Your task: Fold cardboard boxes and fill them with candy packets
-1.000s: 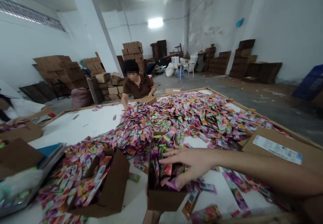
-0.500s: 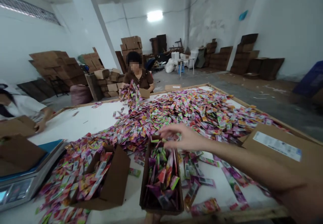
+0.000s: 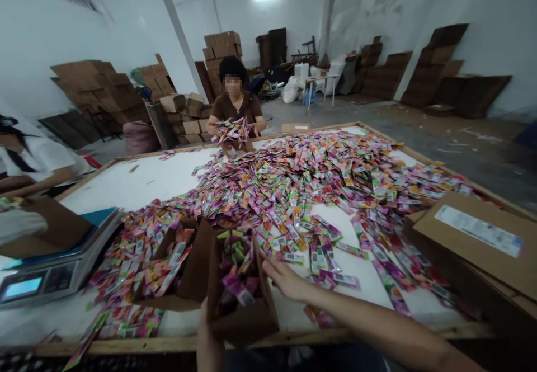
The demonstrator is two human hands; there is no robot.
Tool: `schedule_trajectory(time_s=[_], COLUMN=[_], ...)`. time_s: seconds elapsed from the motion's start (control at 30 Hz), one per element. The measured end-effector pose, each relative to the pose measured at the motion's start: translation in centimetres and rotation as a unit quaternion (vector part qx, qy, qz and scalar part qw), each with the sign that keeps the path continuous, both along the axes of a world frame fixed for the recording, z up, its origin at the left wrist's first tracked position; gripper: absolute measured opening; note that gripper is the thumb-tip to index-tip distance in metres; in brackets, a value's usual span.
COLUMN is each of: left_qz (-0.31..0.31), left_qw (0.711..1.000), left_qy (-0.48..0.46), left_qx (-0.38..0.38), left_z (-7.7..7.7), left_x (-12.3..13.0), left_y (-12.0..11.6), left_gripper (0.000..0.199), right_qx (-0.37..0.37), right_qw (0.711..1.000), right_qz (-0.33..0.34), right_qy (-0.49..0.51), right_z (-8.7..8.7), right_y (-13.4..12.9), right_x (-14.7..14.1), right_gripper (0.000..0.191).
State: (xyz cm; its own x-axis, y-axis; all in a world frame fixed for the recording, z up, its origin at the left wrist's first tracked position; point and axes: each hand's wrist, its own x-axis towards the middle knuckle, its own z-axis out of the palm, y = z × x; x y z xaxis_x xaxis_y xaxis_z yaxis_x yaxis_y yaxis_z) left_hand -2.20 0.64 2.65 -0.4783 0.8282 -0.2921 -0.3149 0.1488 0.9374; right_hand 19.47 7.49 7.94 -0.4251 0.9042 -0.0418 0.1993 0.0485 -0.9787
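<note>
Between my hands is a narrow cardboard box [image 3: 245, 319], its top open and packed with small, shiny, colourful sachets [image 3: 239, 277]. My left hand [image 3: 208, 327] grips its near left side from below, fingers partly hidden. Against its right wall my right hand [image 3: 283, 277] presses with the fingers. The box is tilted toward me by the table's front edge. Just left of it a second open box [image 3: 195, 271] lies among the packets, with sachets inside. A broad heap of sachets [image 3: 302, 165] spreads beyond the box.
A digital scale [image 3: 46, 282] with a box on it stands at the left. Large cartons [image 3: 474, 238] sit at the right. Across the table [image 3: 113, 187] a person [image 3: 237, 103] holds a bunch of sachets over a box. Another person [image 3: 42, 165] in white is at the left.
My right hand has come down from the box's far end to its right wall. The box has moved left and tilted up. The person opposite has lowered their sachets toward a box.
</note>
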Motion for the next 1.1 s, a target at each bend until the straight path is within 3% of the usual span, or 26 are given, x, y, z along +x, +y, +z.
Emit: schedule_trajectory(time_s=[0.07, 0.13, 0.2, 0.27, 0.37, 0.43, 0.5, 0.57, 0.67, 0.77, 0.83, 0.9, 0.97, 1.0, 1.1], left_qz=[0.038, 0.068, 0.052, 0.029, 0.004, -0.02, -0.029, -0.027, -0.049, -0.087, -0.093, -0.082, -0.041, -0.014, 0.029], left_qw=[0.997, 0.971, 0.899, 0.815, 0.724, 0.659, 0.598, 0.562, 0.557, 0.573, 0.595, 0.634, 0.685, 0.711, 0.77], left_qy=[0.044, 0.172, 0.36, 0.509, 0.615, 0.668, 0.719, 0.756, 0.763, 0.748, 0.727, 0.689, 0.639, 0.615, 0.571], left_qx=[0.051, 0.15, 0.244, 0.275, 0.312, 0.343, 0.352, 0.336, 0.323, 0.324, 0.33, 0.341, 0.347, 0.34, 0.282], left_z=[1.3, 2.9, 4.1, 4.7, 4.4, 4.0, 3.8, 3.9, 4.1, 4.4, 4.8, 5.4, 6.0, 6.2, 7.2], left_x=[0.3, 1.8, 3.8, 5.2, 4.4, 2.1, -0.6, -2.5, -2.9, -1.4, -0.3, 0.2, 0.2, 0.0, -0.9], left_y=[-1.6, -2.7, -3.0, -2.1, 0.7, 2.7, 4.2, 5.0, 5.0, 4.5, 4.2, 4.2, 4.4, 4.6, 5.4], left_gripper=[0.058, 0.063, 0.057, 0.043, 0.033, 0.025, 0.02, 0.022, 0.026, 0.022, 0.02, 0.016, 0.013, 0.012, 0.017], right_qx=[0.016, 0.026, 0.007, 0.001, 0.051, 0.065, 0.07, 0.083, 0.136, 0.21, 0.266, 0.299, 0.31, 0.321, 0.376], right_qw=[0.995, 0.959, 0.894, 0.847, 0.839, 0.844, 0.848, 0.852, 0.868, 0.886, 0.894, 0.876, 0.829, 0.808, 0.786], right_qz=[-0.07, -0.19, -0.249, -0.219, -0.162, -0.153, -0.154, -0.161, -0.153, -0.11, -0.02, 0.131, 0.255, 0.284, 0.272], right_qy=[-0.07, -0.208, -0.373, -0.485, -0.518, -0.509, -0.503, -0.491, -0.452, -0.398, -0.36, -0.356, -0.389, -0.405, -0.408], right_z=[-0.9, -1.9, -3.1, -4.3, -5.5, -5.2, -4.0, -2.0, 2.6, 8.4, 12.0, 14.3, 15.0, 14.8, 13.1], right_y=[2.4, 5.0, 6.9, 7.9, 8.0, 8.0, 8.3, 8.9, 9.8, 10.2, 10.3, 10.5, 10.9, 11.2, 12.5], right_x=[1.1, 2.7, 4.1, 5.0, 5.9, 6.5, 7.1, 7.4, 6.4, 3.8, 1.3, -1.5, -4.5, -5.9, -9.1], right_gripper=[0.068, 0.065, 0.078, 0.076, 0.042, 0.038, 0.039, 0.035, 0.028, 0.024, 0.021, 0.019, 0.022, 0.03, 0.068])
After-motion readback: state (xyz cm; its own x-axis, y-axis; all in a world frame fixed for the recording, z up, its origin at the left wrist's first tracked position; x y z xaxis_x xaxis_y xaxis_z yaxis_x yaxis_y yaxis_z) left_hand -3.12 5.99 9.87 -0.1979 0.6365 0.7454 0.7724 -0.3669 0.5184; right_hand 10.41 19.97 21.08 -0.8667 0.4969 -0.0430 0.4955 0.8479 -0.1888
